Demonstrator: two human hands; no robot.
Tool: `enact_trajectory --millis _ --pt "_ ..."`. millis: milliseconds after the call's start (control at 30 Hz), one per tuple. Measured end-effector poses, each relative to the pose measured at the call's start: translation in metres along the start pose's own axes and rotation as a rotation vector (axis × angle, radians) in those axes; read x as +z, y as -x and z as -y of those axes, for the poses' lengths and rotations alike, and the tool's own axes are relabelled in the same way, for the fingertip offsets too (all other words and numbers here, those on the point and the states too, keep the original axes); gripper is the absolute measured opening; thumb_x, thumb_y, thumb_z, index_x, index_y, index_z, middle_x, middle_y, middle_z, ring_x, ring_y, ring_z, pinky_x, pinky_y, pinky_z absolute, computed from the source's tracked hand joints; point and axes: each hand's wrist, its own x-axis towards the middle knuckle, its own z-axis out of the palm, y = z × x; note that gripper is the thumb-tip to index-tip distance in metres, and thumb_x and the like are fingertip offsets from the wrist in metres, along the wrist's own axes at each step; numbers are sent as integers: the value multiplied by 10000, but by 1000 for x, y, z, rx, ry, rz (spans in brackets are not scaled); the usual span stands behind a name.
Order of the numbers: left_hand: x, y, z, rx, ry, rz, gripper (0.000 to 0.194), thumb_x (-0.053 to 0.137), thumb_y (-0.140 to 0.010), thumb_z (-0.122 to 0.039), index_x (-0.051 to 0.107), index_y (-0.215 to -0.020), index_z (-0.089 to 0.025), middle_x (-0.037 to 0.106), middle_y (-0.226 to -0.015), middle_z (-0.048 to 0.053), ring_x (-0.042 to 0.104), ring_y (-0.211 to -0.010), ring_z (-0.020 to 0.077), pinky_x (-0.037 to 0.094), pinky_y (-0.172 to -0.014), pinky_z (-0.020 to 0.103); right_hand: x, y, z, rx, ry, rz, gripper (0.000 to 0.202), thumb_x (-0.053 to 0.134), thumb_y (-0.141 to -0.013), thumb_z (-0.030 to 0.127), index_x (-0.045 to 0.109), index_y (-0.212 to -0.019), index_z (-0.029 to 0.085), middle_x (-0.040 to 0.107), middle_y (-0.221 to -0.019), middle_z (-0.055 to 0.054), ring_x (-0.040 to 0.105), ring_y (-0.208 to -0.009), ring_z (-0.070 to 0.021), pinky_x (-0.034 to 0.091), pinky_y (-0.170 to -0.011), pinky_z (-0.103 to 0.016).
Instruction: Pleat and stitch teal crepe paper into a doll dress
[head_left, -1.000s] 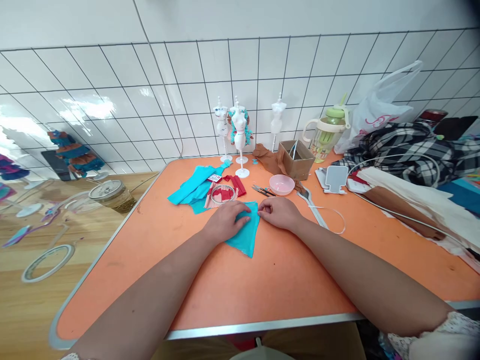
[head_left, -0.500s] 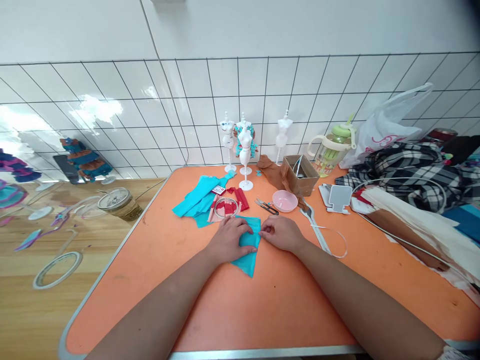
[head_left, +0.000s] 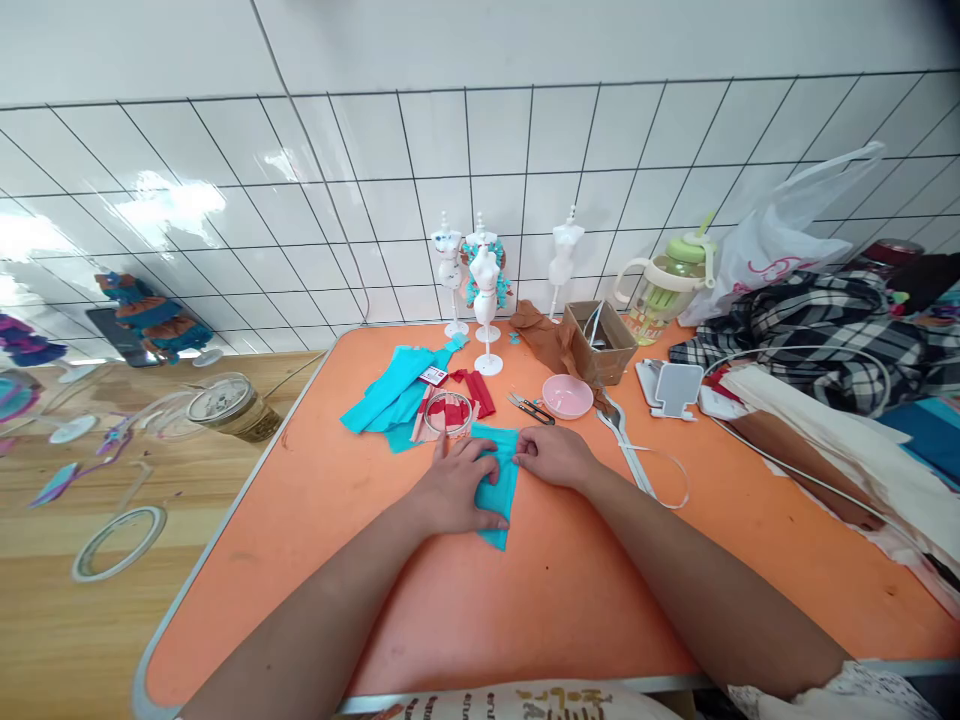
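Observation:
A piece of turquoise fabric [head_left: 495, 493] lies flat on the orange table in front of me. My left hand [head_left: 459, 485] rests on its left part, fingers spread and thumb stretched toward the lower edge. At the fabric's upper right edge, my right hand [head_left: 553, 455] is closed, with thumb and forefinger pinching the cloth. Just beyond my left hand lies a round hoop [head_left: 470, 412] over red and pink cloth scraps. More turquoise strips [head_left: 390, 388] are piled to the left of it. Small thread snips [head_left: 532, 409] lie beyond my right hand, beside a pink bowl [head_left: 568, 397].
White mini dress forms [head_left: 486, 290] stand along the tiled wall. A cardboard box [head_left: 611, 355], a green-lidded jug [head_left: 671, 285] and a phone stand [head_left: 673, 388] are at the right. A measuring tape [head_left: 636, 462] and plaid cloth [head_left: 810, 330] lie there too. A glass jar [head_left: 232, 408] is left.
My view has shifted slightly. The left hand's fingers are a little more spread on the turquoise fabric, and more of its lower left part is covered. The right hand still pinches the edge.

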Motion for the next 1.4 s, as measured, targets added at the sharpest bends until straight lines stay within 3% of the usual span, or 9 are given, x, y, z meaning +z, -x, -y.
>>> enact_trajectory --millis 167,333,500,700,833,933,1133,1267,1400 --pt "1 -6 6 -93 5 -151 194 602 -790 -400 546 -836 -221 610 -932 20 551 -973 227 209 -1032 554 2 6 -11 11 -130 -130 204 516 -851 369 622 -854 195 636 -773 -4 557 -692 -130 301 -551 -224" --pt "2 -9 6 -274 173 -290 126 573 -796 -328 526 -847 -222 582 -684 -21 549 -630 158 444 -644 310 3 30 0 11 -25 -89 401 510 -821 537 613 -672 179 611 -736 -43 517 -628 -141 285 -533 -252" --pt "-3 -7 -8 -283 412 -676 165 551 -827 -366 495 -845 -212 551 -732 -17 546 -669 128 474 -637 260 12 32 15 -66 -435 14 451 453 -840 582 622 -742 175 628 -760 -25 568 -701 -152 394 -605 -246" --pt "0 -10 -7 -273 560 -797 218 572 -820 -402 478 -826 -206 562 -816 12 576 -764 144 509 -718 286 20 20 9 -58 -906 8 410 531 -809 534 611 -966 165 657 -941 -51 600 -863 -183 465 -736 -276" --pt "-2 -8 -5 -227 347 -750 227 573 -824 -407 522 -918 -208 599 -890 43 578 -893 197 483 -852 375 15 23 7 -19 -894 19 393 546 -786 532 620 -830 149 604 -714 -10 545 -654 -139 414 -589 -237" --pt "-15 -2 -11 -81 67 -676 406 542 -835 -433 525 -1187 -232 533 -1242 91 412 -1231 282 297 -1065 480 7 32 9 -98 -798 102 359 559 -778 510 628 -789 158 577 -668 8 509 -609 -123 376 -542 -220" --pt "-28 4 -23 173 -78 -260 282 438 -903 -403 642 -1073 -306 397 -1441 3 174 -1395 310 53 -1123 562 -6 49 15 -269 -518 174 268 552 -797 416 663 -740 178 573 -630 29 463 -572 -102 351 -524 -212" --pt "-22 1 -17 228 -6 -169 256 458 -904 -385 651 -820 -240 540 -1305 22 273 -1364 283 87 -1127 535 -6 47 11 -277 -493 188 225 600 -762 377 696 -785 174 617 -653 22 503 -594 -107 369 -543 -211" --pt "-17 -3 -8 134 152 -96 293 350 -947 -354 607 -909 -220 683 -906 32 598 -990 194 252 -1081 458 -3 42 2 -250 -510 188 222 649 -720 361 689 -810 162 651 -704 -1 560 -641 -125 415 -570 -213"
